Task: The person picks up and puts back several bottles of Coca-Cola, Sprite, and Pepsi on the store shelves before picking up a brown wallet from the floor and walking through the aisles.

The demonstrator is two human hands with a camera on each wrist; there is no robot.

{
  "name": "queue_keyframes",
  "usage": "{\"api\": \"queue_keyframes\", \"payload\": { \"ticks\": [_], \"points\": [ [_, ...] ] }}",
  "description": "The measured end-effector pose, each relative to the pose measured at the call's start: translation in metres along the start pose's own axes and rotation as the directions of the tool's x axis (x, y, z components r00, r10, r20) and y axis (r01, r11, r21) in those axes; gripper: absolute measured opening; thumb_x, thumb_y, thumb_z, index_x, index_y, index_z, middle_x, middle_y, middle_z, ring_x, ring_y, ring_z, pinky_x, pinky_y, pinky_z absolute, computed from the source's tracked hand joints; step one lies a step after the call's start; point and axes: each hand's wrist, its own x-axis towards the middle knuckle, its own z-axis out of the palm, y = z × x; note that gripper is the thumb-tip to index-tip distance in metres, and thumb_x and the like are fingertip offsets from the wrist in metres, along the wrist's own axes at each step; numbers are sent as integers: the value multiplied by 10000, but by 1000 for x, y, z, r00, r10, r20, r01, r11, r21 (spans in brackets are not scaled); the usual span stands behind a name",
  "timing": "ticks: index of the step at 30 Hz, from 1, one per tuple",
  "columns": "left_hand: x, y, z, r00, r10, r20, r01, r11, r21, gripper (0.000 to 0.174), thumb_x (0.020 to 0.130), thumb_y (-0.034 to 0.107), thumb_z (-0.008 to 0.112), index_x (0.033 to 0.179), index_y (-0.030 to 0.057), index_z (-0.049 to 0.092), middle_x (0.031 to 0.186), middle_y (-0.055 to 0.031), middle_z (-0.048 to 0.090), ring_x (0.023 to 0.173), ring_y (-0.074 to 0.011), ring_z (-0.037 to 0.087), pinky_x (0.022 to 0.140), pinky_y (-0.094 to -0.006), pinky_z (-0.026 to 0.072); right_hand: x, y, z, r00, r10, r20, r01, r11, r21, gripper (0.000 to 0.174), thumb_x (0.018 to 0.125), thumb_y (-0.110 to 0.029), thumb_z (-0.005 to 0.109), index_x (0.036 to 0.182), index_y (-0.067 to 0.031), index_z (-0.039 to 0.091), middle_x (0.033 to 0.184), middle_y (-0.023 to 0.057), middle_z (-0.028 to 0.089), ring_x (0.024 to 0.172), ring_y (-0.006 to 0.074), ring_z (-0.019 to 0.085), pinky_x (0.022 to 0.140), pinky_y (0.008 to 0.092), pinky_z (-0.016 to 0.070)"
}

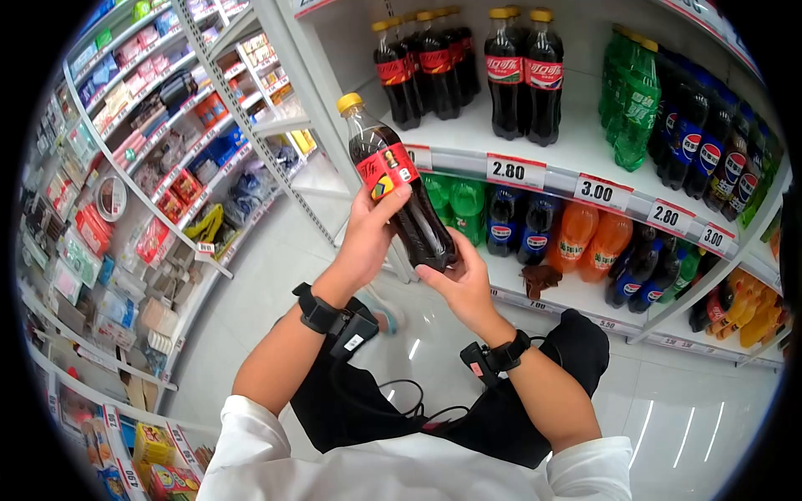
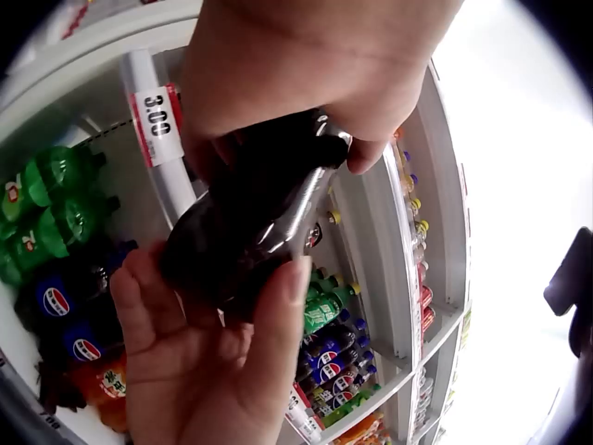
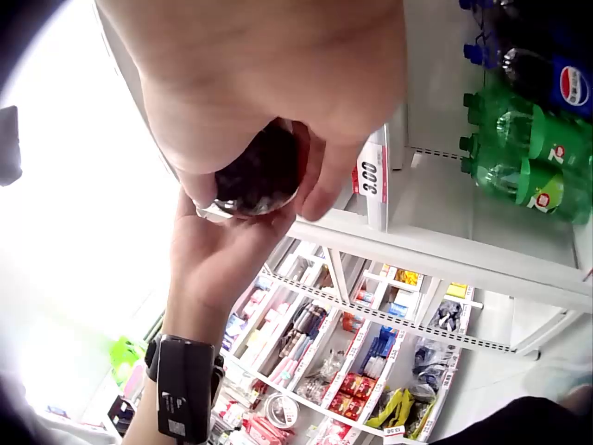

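Note:
A cola bottle (image 1: pixel 403 188) with a yellow cap and a red label is held tilted in front of the shelf, its cap up and to the left. My left hand (image 1: pixel 365 238) grips it round the middle, thumb over the label's lower edge. Around the bottle's base curl the fingers and thumb of my right hand (image 1: pixel 464 282). Seen from the left wrist, the dark lower bottle (image 2: pixel 246 213) lies between both hands, the right palm (image 2: pixel 208 380) beneath it. From the right wrist, the bottle's base (image 3: pixel 264 171) shows between thumb and fingers.
More cola bottles (image 1: pixel 526 75) stand on the upper shelf (image 1: pixel 468 138), beside green bottles (image 1: pixel 633 104) and dark blue-labelled ones. Below are orange drink bottles (image 1: pixel 576 242) and a crumpled brown item (image 1: pixel 540 281). A metal shelf post (image 1: pixel 284 75) rises at left, with packed goods shelves beyond.

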Motion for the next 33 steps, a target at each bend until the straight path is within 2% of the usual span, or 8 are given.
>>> {"api": "queue_keyframes", "payload": {
  "ticks": [1, 3, 7, 11, 16, 26, 30, 33],
  "points": [
    [8, 9, 1, 1000, 6, 11, -6, 1000, 12, 413, 897, 254, 672, 1228, 77, 499, 1089, -28, 588, 976, -140, 582, 846, -350, 480, 5, 1, -1, 992, -103, -69, 102, 995, -19, 664, 765, -76, 795, 1318, 34, 445, 1128, 86, 584, 1035, 152, 590, 864, 286, 515],
    [20, 26, 7, 994, -111, -3, 110, 974, 199, 379, 877, 301, 696, 1162, 86, 567, 1065, -33, 608, 939, -132, 593, 807, -359, 491, 14, -2, -7, 983, -159, -96, 147, 982, -118, 692, 745, -67, 803, 1325, 41, 441, 1160, 101, 564, 1033, 161, 595, 865, 292, 520],
    [45, 52, 26, 990, -142, 6, 131, 927, 352, 425, 846, 302, 725, 1166, 61, 581, 1057, -40, 623, 947, -140, 610, 741, -370, 559, 28, -8, -14, 937, -306, -167, 251, 924, -288, 757, 725, -69, 807, 1366, 31, 416, 1197, 130, 530, 1035, 181, 593, 846, 297, 525],
    [79, 69, 50, 999, -2, 43, -17, 899, 438, 459, 813, 269, 759, 1162, 33, 576, 1033, -61, 652, 923, -152, 641, 712, -355, 575, 33, -5, -22, 913, -254, -320, 190, 957, -220, 720, 855, -151, 691, 1452, -31, 307, 1202, 135, 517, 954, 180, 570, 785, 310, 518],
    [144, 76, 57, 959, 283, 18, -235, 758, 608, 503, 747, 261, 823, 1101, -5, 583, 987, -71, 662, 856, -148, 655, 682, -313, 564, 27, 1, -26, 941, -104, -322, 61, 988, -141, 534, 917, -163, 613, 1374, -8, 386, 1104, 95, 563, 942, 165, 571, 788, 303, 492],
    [201, 52, 40, 946, 295, -130, -84, 616, 783, 559, 736, 292, 827, 1132, -11, 574, 1020, -87, 656, 905, -160, 637, 711, -343, 557, 15, -10, -26, 973, -125, -193, 91, 980, -178, 340, 965, -132, 539, 1267, -6, 449, 920, 50, 570, 853, 120, 561, 751, 281, 493],
    [215, 34, 33, 943, 317, -104, -113, 596, 795, 558, 723, 300, 834, 1110, -12, 581, 987, -80, 661, 871, -157, 640, 681, -337, 557, 9, -15, -25, 974, -104, -203, 70, 983, -170, 302, 963, -131, 544, 1229, -4, 478, 896, 45, 572, 818, 122, 568, 748, 283, 492],
    [222, 23, 33, 897, 432, -95, -185, 560, 807, 492, 680, 232, 855, 1025, -29, 620, 910, -97, 702, 777, -136, 646, 701, -293, 517, 5, -17, -26, 974, -88, -208, 60, 989, -138, 295, 941, -177, 590, 1176, -7, 537, 895, 66, 621, 809, 144, 585, 728, 294, 488]
  ]
}}
